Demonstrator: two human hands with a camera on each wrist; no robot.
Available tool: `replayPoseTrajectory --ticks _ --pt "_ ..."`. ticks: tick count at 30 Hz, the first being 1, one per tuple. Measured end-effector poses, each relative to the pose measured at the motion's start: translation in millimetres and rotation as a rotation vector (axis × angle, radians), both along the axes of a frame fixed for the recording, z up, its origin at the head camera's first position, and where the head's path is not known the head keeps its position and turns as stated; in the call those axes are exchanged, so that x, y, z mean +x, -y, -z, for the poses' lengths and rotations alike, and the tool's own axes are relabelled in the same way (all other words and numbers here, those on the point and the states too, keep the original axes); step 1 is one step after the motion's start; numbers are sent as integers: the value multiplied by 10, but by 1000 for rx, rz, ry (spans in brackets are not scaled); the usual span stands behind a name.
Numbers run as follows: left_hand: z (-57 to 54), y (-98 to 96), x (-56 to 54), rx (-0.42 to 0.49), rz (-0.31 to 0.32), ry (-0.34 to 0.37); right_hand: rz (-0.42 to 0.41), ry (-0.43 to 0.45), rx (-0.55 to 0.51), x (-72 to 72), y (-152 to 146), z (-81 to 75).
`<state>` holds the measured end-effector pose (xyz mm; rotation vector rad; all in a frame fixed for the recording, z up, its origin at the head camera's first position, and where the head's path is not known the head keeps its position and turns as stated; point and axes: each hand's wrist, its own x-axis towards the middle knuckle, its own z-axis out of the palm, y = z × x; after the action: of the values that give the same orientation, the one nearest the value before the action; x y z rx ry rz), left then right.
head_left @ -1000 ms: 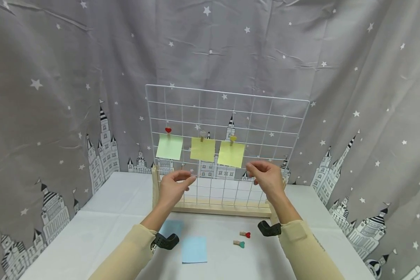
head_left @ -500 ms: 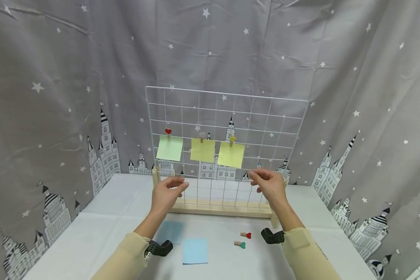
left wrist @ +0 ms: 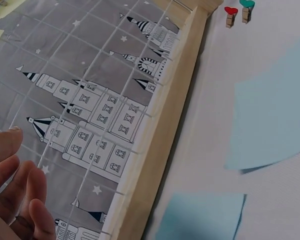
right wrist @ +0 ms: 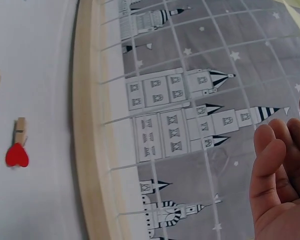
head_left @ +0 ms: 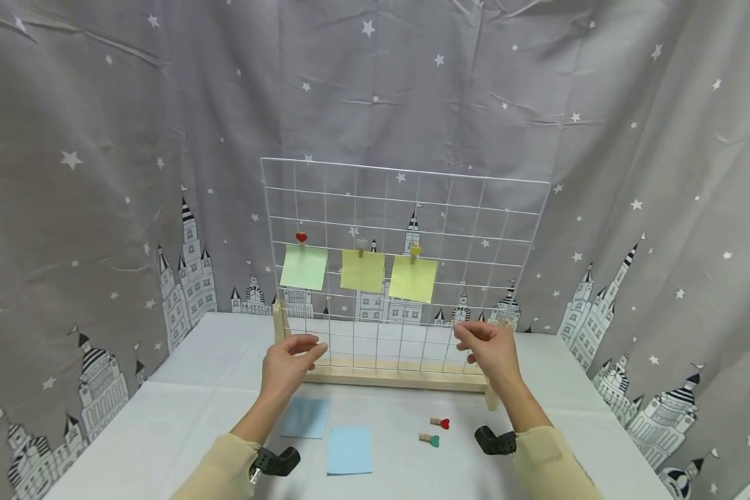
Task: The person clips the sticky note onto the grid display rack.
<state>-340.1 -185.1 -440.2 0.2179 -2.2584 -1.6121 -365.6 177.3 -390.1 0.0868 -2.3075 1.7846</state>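
My left hand [head_left: 286, 365] hovers in front of the lower left of the white wire grid [head_left: 475, 262], fingers loosely bent and holding nothing. On the other side, my right hand [head_left: 492, 349] hangs before the grid's lower right, likewise without anything in it. A pale green sticky note [head_left: 304, 268] is fixed to the grid by a red heart clothespin [head_left: 301, 238]. Beside it hang a yellow note [head_left: 362, 271] under a whitish heart clothespin [head_left: 362, 244] and another yellow note [head_left: 412, 280] under a yellow heart clothespin [head_left: 415, 251].
The grid stands in a wooden base [head_left: 394, 377] on a white table [head_left: 187, 389]. Two blue notes, one left [head_left: 305, 417] and one nearer [head_left: 349, 450], lie in front. Red [head_left: 440, 422] and green [head_left: 429, 439] heart clothespins lie to their right. A grey curtain [head_left: 375, 83] hangs behind.
Both hands have come down and back from the notes, the left also moving left and the right slightly right. The notes on the grid stay in place.
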Motion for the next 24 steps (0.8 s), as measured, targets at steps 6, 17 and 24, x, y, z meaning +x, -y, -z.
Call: replayPoseTrajectory --ticks 6,17,24 --pt "86 36 60 -2 -17 28 19 45 11 41 -16 119" --pt "282 75 138 24 2 53 3 68 -28 95 -62 321" --pt "321 44 188 12 17 55 11 82 -10 131 -78 420"
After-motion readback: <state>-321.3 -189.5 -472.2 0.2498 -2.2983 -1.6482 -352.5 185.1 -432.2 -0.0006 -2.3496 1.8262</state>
